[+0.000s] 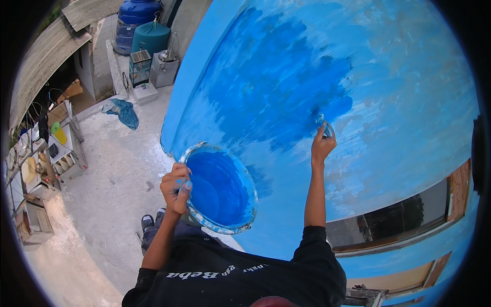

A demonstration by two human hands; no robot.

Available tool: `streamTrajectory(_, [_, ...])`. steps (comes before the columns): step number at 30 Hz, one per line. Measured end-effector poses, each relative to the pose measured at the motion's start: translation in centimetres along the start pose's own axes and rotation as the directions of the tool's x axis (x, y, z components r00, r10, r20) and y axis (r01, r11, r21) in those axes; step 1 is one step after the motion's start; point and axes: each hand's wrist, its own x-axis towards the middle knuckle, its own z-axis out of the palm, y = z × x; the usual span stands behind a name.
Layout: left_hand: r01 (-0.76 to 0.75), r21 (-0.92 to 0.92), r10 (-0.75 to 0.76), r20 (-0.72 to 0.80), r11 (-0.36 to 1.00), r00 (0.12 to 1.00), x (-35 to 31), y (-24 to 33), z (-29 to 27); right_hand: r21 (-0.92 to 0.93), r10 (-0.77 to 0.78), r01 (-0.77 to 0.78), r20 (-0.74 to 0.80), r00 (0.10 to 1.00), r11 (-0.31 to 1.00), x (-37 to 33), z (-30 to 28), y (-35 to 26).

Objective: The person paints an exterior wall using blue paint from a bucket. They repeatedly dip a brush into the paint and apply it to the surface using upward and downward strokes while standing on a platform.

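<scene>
My left hand [175, 188] has its fingers closed over the rim of a paint-splattered bucket [251, 197], and blue paint smears show on its skin. The bucket is tilted toward me, with bright blue paint [217, 187] inside. To the right, my raised right hand [323, 147] is closed around a paintbrush [320, 121] whose paint-covered head is against the wall [409, 97]. Around and left of the brush spreads a darker, wet-looking blue patch [271, 77]. Paler, streaky blue covers the rest of the wall. Much of the brush handle is hidden by my fingers.
A window [404, 217] interrupts the wall at lower right. Blue plastic [123, 112] lies on the pale concrete floor [107, 174]. Behind it stand a wire cage [139, 67], a teal-covered barrel [152, 37] and a blue tank [135, 20]. Cluttered shelving [64, 153] lines the left.
</scene>
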Motion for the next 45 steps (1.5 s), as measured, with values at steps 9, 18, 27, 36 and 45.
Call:
streamTrajectory(9, [0.021,-0.011,-0.021,-0.001,1.000,1.000,-0.1,-0.3,-0.2,0.088,0.103,-0.091,-0.138,0.985,0.992,3.7,-1.3,-1.1])
streamTrajectory(18, [0.013,-0.005,-0.013,-0.020,1.000,1.000,-0.2,-0.5,-0.1,0.159,0.141,-0.130,-0.054,0.989,0.979,-1.6,1.3,1.8])
streamTrajectory(27, [0.060,-0.014,-0.060,0.005,0.998,0.998,-0.3,-0.8,-0.2,0.124,0.186,-0.203,0.141,0.972,0.971,-1.0,2.6,-0.5])
streamTrajectory(36, [0.053,-0.051,-0.053,-0.006,0.997,0.999,-0.2,-0.7,0.1,0.175,0.063,-0.091,0.160,0.985,0.980,-4.7,6.1,-0.9])
streamTrajectory(45, [0.091,0.015,-0.091,-0.005,0.996,0.996,-0.3,-0.2,-0.2,0.006,0.042,-0.047,0.356,0.933,0.999,-12.4,7.0,3.9])
